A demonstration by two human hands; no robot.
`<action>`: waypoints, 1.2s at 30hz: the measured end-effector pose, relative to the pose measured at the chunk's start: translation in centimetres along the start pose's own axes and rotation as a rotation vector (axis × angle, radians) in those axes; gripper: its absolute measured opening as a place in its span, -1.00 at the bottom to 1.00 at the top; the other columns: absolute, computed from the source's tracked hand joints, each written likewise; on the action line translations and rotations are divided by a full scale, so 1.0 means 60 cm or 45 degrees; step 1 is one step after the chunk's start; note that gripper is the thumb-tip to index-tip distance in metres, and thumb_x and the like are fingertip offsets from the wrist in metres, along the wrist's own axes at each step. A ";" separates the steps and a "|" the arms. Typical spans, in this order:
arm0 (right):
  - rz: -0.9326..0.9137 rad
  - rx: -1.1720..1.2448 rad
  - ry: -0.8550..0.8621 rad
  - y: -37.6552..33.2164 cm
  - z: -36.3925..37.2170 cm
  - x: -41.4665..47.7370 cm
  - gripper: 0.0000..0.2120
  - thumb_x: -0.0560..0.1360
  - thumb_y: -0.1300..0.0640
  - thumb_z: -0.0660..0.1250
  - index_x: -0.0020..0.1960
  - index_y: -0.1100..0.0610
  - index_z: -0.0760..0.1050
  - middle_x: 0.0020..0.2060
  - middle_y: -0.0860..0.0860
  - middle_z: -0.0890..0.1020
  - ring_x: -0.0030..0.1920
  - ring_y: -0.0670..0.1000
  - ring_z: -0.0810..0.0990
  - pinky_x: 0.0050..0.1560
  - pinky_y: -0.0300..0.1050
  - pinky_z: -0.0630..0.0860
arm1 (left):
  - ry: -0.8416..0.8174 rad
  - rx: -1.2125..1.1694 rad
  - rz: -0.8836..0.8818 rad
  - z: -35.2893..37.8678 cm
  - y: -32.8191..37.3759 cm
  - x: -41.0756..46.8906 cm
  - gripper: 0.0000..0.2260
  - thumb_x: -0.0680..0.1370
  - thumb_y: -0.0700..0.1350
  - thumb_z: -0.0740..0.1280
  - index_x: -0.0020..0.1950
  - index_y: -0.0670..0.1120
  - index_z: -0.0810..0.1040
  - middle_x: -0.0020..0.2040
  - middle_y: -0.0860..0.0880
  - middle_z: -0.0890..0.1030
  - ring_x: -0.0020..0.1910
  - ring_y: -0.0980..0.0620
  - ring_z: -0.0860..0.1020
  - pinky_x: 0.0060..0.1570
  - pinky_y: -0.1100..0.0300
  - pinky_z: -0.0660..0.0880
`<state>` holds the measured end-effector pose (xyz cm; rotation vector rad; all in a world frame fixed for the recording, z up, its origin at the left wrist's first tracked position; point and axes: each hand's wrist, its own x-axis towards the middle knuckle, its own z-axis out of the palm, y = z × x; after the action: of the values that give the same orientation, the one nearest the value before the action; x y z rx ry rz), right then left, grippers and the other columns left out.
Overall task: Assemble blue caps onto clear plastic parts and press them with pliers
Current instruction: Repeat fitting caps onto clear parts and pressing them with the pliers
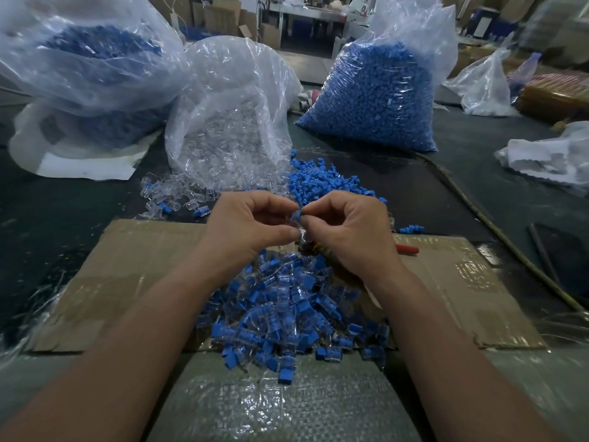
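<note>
both hands are meeting above the cardboard [127,266]. left hand [251,224] is pinching a clear plastic part [302,233], right hand [350,231] is pinching a blue cap [296,214] against it. pliers [408,249] are lying partly hidden behind the right hand, red handle showing. pile of assembled pieces [280,317] is sitting below the hands, with loose blue caps [322,180] and bag of clear parts [229,122] lying beyond.

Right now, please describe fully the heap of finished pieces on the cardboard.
The heap is a loose, jumbled mound of many small pieces, each a clear plastic body with a blue cap fitted. It lies on the flat brown cardboard and spills over its near edge onto the grey woven sheet. The right hand hides its far corner.
</note>
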<state>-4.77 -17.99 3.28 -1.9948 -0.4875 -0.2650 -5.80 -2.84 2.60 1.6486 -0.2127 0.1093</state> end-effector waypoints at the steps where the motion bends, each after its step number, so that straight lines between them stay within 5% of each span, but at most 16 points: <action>1: 0.011 0.036 -0.015 0.000 -0.001 0.001 -0.76 0.37 0.30 0.44 -0.27 -0.03 0.55 -0.37 -0.13 0.60 -0.37 -0.17 0.58 -0.28 -0.31 0.55 | 0.001 -0.009 -0.002 -0.001 0.000 0.001 -0.72 0.27 -0.38 0.47 -0.18 -0.03 0.61 -0.29 0.06 0.68 -0.26 0.14 0.65 -0.26 0.40 0.52; 10: 0.061 0.165 -0.135 0.003 -0.006 0.003 -0.75 0.35 0.22 0.46 -0.10 -0.09 0.53 -0.18 -0.11 0.64 -0.15 -0.14 0.64 -0.08 -0.27 0.57 | -0.020 -0.105 -0.044 -0.006 -0.002 0.004 -0.82 0.35 -0.41 0.39 -0.24 -0.14 0.56 -0.34 -0.02 0.65 -0.31 0.07 0.62 -0.24 0.30 0.57; 16: 0.067 0.247 -0.167 0.003 -0.004 0.002 -0.79 0.36 0.23 0.44 -0.06 0.01 0.58 -0.17 -0.09 0.66 -0.15 -0.16 0.64 -0.11 -0.32 0.54 | -0.011 -0.207 -0.067 -0.008 -0.001 0.003 -0.88 0.22 -0.24 0.45 -0.29 -0.12 0.57 -0.31 -0.01 0.65 -0.30 0.04 0.63 -0.24 0.29 0.56; 25: 0.013 0.313 -0.163 0.002 0.004 -0.003 -0.74 0.33 0.33 0.44 -0.08 0.03 0.58 -0.21 0.01 0.66 -0.23 -0.10 0.63 -0.18 -0.31 0.56 | -0.034 -0.173 -0.127 -0.004 0.002 0.003 -0.87 0.42 -0.40 0.33 -0.26 -0.19 0.50 -0.45 -0.03 0.60 -0.44 0.07 0.59 -0.41 0.29 0.55; 36: -0.289 0.033 -0.044 0.016 0.001 -0.002 -0.69 0.37 0.31 0.42 0.07 0.11 0.53 -0.16 -0.10 0.62 -0.13 -0.17 0.62 -0.11 -0.37 0.53 | -0.091 -0.433 -0.313 -0.009 0.007 0.005 -0.82 0.21 -0.28 0.38 -0.21 -0.25 0.53 -0.37 -0.13 0.64 -0.41 0.00 0.63 -0.45 0.31 0.52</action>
<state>-4.46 -18.31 2.43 -1.9226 -0.7376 -0.3628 -5.53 -2.35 3.10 1.3283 -0.0760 -0.1653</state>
